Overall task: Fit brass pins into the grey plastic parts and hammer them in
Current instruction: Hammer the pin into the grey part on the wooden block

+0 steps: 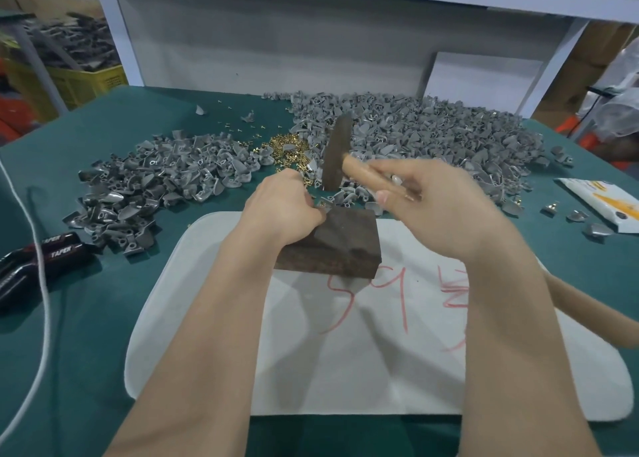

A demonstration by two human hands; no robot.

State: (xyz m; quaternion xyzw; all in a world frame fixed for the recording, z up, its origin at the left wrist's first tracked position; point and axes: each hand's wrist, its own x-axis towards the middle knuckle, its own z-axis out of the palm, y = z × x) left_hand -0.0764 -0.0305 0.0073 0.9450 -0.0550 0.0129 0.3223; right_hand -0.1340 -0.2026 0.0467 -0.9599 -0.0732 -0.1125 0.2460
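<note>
My right hand grips the wooden handle of a hammer, whose dark steel head is raised above the far edge of a dark wooden block. My left hand is curled at the block's far left corner and holds a small part there; my fingers hide most of it. A heap of brass pins lies just behind my left hand. Grey plastic parts lie in a big pile at the back right and a smaller pile at the left.
The block stands on a white board with red writing, on a green table. A black tool and a white cord lie at the left. A white and yellow packet lies at the right. A grey back wall closes the bench.
</note>
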